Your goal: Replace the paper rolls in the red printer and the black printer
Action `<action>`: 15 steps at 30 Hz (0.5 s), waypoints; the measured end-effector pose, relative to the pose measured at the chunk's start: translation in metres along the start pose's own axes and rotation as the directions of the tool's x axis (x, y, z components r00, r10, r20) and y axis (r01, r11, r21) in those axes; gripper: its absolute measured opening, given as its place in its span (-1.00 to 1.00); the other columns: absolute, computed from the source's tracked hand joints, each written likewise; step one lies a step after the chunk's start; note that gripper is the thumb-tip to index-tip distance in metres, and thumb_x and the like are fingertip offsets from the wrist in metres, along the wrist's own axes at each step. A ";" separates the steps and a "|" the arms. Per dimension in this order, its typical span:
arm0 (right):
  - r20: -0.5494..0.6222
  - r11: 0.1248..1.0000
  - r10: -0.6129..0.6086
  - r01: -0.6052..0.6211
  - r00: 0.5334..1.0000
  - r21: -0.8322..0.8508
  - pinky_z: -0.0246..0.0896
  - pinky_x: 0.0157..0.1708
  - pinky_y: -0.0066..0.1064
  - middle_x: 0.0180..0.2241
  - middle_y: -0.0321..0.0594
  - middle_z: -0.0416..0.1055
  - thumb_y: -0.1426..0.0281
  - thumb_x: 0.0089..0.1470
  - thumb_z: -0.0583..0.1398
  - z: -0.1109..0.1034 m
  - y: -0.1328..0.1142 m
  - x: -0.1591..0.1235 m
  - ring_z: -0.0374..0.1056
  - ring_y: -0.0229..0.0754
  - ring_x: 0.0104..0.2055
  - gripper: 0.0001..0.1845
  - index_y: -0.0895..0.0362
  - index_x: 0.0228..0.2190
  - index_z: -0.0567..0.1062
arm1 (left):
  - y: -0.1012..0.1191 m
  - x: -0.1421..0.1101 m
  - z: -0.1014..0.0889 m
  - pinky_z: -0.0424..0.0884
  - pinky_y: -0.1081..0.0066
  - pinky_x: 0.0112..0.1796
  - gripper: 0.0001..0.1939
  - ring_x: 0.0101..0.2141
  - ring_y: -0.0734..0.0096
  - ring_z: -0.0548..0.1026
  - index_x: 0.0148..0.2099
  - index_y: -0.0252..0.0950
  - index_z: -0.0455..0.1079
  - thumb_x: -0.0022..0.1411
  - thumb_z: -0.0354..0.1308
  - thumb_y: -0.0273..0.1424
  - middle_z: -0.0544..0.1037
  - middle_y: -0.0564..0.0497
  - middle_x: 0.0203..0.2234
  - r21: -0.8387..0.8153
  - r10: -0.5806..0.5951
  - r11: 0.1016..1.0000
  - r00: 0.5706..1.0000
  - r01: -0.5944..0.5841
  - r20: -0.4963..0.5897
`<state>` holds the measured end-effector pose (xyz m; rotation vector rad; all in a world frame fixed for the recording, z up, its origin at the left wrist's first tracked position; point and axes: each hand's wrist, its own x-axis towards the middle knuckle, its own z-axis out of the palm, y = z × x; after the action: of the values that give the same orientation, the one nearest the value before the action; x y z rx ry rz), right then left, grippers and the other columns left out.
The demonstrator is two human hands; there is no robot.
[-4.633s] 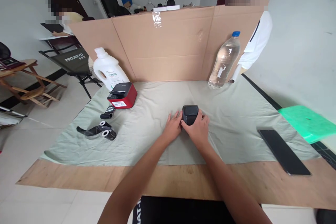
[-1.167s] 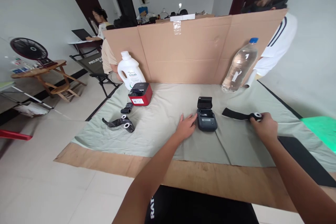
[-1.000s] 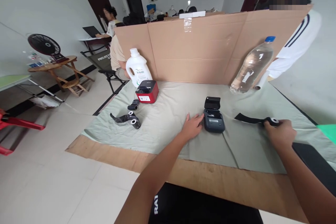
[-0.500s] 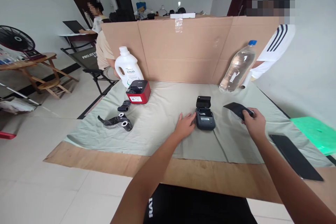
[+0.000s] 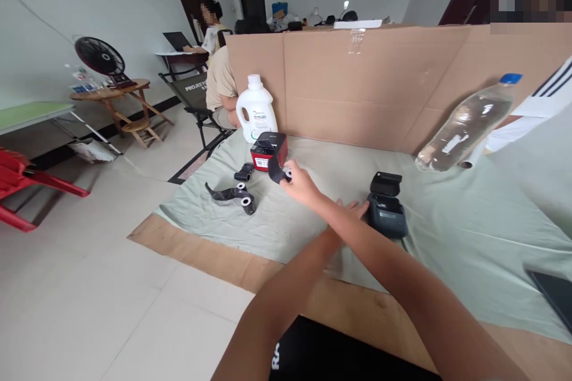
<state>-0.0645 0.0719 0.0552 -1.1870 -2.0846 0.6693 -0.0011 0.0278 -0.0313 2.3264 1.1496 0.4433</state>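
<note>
My right hand (image 5: 298,182) is closed on a roll of black labels (image 5: 276,171), with its white core showing and a loose end hanging out. It reaches across to the left, near a red and black label printer (image 5: 270,151). Beneath my right forearm, my left hand (image 5: 355,209) lies low on the cloth with fingers stretched out. Its fingertips are against or right beside a dark portable label printer (image 5: 386,214), whose lid (image 5: 386,183) stands raised. My right arm covers part of the left hand. More black label rolls (image 5: 247,205) lie on the left of the cloth.
A white jug (image 5: 257,108) stands behind the red printer. A big water bottle (image 5: 467,125) leans at the cardboard screen (image 5: 357,89). A flat black object (image 5: 554,292) lies at the right edge. People sit or stand beyond the screen.
My right hand has swung from the right side far to the left with the black label roll, crossing over my left arm. My left hand stays by the dark printer. The view has turned left.
</note>
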 end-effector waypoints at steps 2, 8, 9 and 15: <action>0.098 0.991 -0.012 0.025 0.995 -0.134 0.17 -0.36 -0.38 -0.35 -0.26 0.45 0.39 0.12 0.14 0.032 0.000 0.022 0.37 -0.10 -0.35 -0.61 0.08 0.01 0.28 | -0.001 0.002 -0.003 -0.30 -0.16 0.41 -0.30 0.45 0.23 0.00 0.53 -0.28 -0.17 0.43 -0.13 -0.31 0.22 -0.12 0.40 -0.013 -0.009 1.000 0.995 0.011 0.099; 0.247 0.966 -0.012 0.076 0.969 -0.249 0.23 -0.29 -0.32 -0.26 -0.10 0.49 0.45 0.17 0.16 0.069 0.006 0.038 0.38 -0.03 -0.25 -0.64 0.15 0.01 0.30 | -0.003 0.000 -0.002 -0.35 -0.14 0.42 -0.33 0.46 0.24 -0.08 0.53 -0.26 -0.19 0.45 -0.23 -0.27 0.23 -0.05 0.40 -0.038 0.027 0.999 0.998 -0.025 0.053; 0.242 0.962 -0.028 0.092 0.970 -0.259 0.25 -0.24 -0.28 -0.19 -0.04 0.48 0.44 0.17 0.17 0.068 0.003 0.036 0.37 0.01 -0.17 -0.61 0.16 0.03 0.30 | -0.003 -0.001 -0.001 -0.36 -0.14 0.42 -0.33 0.46 0.25 -0.08 0.53 -0.25 -0.20 0.46 -0.24 -0.27 0.24 -0.04 0.40 -0.040 0.029 0.999 0.999 -0.027 0.045; 0.292 0.865 -0.338 0.417 0.895 -0.279 0.30 -0.14 -0.26 -0.04 -0.07 0.36 0.24 0.25 0.21 0.067 -0.033 0.007 0.33 0.01 -0.03 -0.58 0.06 0.11 0.40 | 0.002 -0.003 0.001 -0.31 -0.10 0.42 -0.35 0.44 0.33 0.01 0.51 -0.23 -0.09 0.43 -0.20 -0.31 0.29 -0.03 0.37 -0.043 -0.007 0.999 1.000 0.006 -0.008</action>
<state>-0.1348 0.0553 0.0356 -0.8472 -2.6176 0.2808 -0.0011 0.0245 -0.0316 2.2855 1.1399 0.4710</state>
